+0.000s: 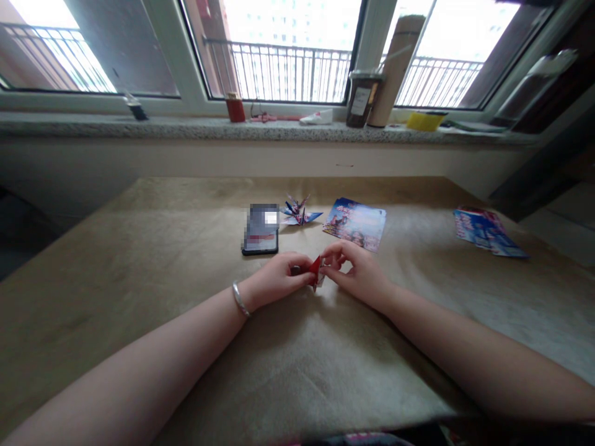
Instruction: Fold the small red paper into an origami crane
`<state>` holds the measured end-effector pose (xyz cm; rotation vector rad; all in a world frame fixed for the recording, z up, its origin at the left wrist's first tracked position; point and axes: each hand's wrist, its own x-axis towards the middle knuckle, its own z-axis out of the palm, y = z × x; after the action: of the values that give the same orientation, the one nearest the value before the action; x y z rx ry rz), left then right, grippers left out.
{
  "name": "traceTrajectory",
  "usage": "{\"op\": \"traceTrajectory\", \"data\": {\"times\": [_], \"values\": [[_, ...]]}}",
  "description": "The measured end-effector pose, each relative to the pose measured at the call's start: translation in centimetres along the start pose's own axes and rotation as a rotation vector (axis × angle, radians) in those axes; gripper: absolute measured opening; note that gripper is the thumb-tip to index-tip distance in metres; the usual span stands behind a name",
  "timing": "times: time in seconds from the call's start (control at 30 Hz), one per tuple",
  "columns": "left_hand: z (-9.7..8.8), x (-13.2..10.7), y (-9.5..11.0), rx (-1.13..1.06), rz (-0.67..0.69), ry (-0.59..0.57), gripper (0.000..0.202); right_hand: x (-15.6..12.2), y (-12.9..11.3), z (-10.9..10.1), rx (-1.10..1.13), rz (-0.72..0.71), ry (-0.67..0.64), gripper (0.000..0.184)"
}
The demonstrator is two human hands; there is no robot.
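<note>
Between my two hands is a small piece of folded paper (315,271), red on the left side and whitish on the right, with pointed corners. My left hand (288,272), below a silver bangle (240,298), pinches its red side between thumb and fingers. On the other side my right hand (351,269) grips the whitish edge with thumb and fingertips. The fingers hide part of the folds. Just beyond the hands, folded paper cranes (301,214) in blue, white and pink stand on the table, their exact number unclear.
A phone (261,229) with a blurred screen lies left of the cranes on the table (139,297). Printed paper sheets (356,223) are stacked to their right, and more sheets (488,232) lie farther right. Jars, a cardboard tube (395,74) and a yellow item line the windowsill (186,129).
</note>
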<state>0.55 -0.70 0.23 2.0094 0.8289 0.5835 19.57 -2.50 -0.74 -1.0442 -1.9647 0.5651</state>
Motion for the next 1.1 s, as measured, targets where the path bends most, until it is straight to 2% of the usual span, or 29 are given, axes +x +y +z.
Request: {"op": "traceTrajectory", "data": {"times": [0.2, 0.43, 0.7, 0.87, 1.1], "values": [[0.11, 0.01, -0.34, 0.051, -0.018, 0.014, 0.016, 0.15, 0.28, 0.11, 0.100, 0.104, -0.046, 0.014], [0.30, 0.04, -0.38, -0.001, -0.013, 0.022, 0.016, 0.30, 0.56, 0.28, 0.207, 0.138, -0.086, 0.010], [0.20, 0.07, -0.09, -0.053, -0.020, 0.022, 0.014, 0.27, 0.89, 0.10, 0.132, 0.016, -0.071, 0.001], [0.29, 0.10, -0.50, -0.024, -0.030, 0.052, 0.010, 0.43, 0.61, -0.26, 0.041, -0.111, -0.069, 0.005], [0.64, 0.29, -0.58, -0.129, -0.031, 0.062, 0.009, 0.39, 0.47, -0.25, -0.014, -0.158, -0.062, 0.011]]}}
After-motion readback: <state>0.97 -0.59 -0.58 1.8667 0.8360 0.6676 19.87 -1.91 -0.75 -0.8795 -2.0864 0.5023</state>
